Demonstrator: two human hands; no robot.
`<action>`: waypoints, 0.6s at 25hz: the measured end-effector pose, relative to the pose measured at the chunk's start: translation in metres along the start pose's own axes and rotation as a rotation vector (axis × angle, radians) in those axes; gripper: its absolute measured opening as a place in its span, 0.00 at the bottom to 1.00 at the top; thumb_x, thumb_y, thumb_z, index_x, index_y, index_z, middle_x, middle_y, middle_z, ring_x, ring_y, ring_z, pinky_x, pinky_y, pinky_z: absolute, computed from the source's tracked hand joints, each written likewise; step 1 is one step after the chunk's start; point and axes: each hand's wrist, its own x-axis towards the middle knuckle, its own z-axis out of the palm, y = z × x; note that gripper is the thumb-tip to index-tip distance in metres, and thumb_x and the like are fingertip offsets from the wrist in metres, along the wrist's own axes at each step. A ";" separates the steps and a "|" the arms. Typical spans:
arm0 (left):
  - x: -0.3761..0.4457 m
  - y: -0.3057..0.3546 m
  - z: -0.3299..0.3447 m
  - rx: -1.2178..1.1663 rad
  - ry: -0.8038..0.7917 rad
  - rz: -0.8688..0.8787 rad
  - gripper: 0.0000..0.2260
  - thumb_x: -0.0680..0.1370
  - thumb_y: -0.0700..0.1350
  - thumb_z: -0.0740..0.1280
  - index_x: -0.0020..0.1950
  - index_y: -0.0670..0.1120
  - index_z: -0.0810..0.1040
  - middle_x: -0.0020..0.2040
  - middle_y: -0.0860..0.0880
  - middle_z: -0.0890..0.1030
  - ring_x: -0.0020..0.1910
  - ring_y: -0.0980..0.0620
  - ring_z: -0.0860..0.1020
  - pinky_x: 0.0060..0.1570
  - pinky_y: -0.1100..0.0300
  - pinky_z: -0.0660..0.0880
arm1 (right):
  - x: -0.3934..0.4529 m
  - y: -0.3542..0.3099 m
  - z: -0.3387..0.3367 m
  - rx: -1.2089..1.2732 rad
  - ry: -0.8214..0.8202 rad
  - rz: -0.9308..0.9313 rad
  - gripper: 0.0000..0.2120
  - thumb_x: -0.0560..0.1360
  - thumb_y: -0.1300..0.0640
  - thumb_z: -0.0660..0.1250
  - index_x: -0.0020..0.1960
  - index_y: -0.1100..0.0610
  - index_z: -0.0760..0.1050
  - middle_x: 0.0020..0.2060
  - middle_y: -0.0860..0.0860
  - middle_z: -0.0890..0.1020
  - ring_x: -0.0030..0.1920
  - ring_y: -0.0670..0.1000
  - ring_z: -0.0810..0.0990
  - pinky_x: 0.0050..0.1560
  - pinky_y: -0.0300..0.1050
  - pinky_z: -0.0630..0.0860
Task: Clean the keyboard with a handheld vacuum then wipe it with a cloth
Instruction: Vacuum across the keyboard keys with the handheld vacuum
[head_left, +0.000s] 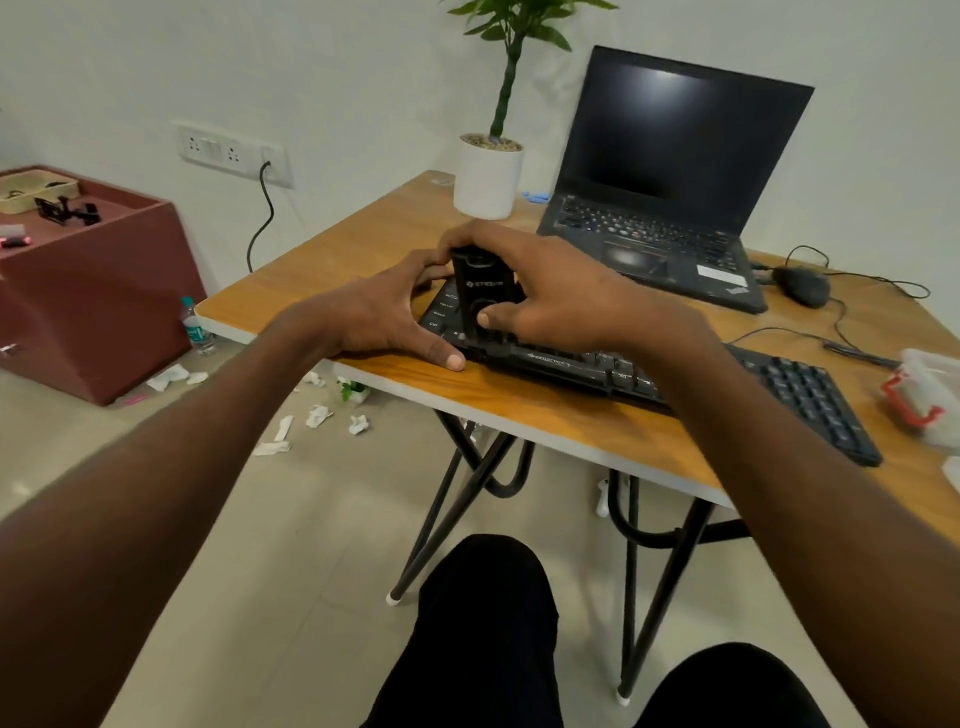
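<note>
Hidden, cropped or illegible, head view

Keyboard: middle stretch covered by right hand and forearm; key legends too small to read. Handheld vacuum: top and right side wrapped by that hand, nozzle end hidden, white logo blurred. Left hand: fingertips lost behind the vacuum. Clear container with red clasp cut by the right edge. Bench: right side runs out of frame. Floor paper scraps blurred.

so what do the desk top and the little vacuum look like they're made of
Desk top: looks like wood-grain laminate, satin, with a pale edge band; solid wood can't be excluded. Handheld vacuum: seemingly black moulded plastic, semi-gloss, with soft highlights and printed lettering.
</note>
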 end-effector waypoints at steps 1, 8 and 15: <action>-0.001 0.001 0.000 -0.009 -0.002 -0.007 0.63 0.56 0.66 0.86 0.82 0.62 0.54 0.82 0.58 0.64 0.79 0.56 0.62 0.80 0.46 0.62 | -0.005 0.000 -0.004 -0.035 0.000 0.016 0.30 0.77 0.62 0.72 0.74 0.45 0.67 0.60 0.43 0.76 0.58 0.46 0.78 0.54 0.39 0.80; -0.004 0.006 -0.001 0.011 -0.006 -0.042 0.64 0.54 0.68 0.86 0.82 0.61 0.54 0.81 0.56 0.65 0.79 0.52 0.64 0.79 0.44 0.63 | -0.020 -0.008 0.002 -0.068 0.007 0.074 0.32 0.77 0.59 0.73 0.75 0.42 0.66 0.61 0.45 0.76 0.59 0.48 0.79 0.55 0.45 0.82; -0.004 0.006 0.000 -0.031 -0.027 -0.038 0.64 0.57 0.63 0.87 0.83 0.59 0.53 0.83 0.55 0.62 0.82 0.53 0.60 0.81 0.46 0.60 | -0.013 -0.006 0.021 0.132 0.218 -0.041 0.27 0.77 0.61 0.73 0.71 0.46 0.69 0.58 0.43 0.75 0.55 0.48 0.81 0.52 0.43 0.84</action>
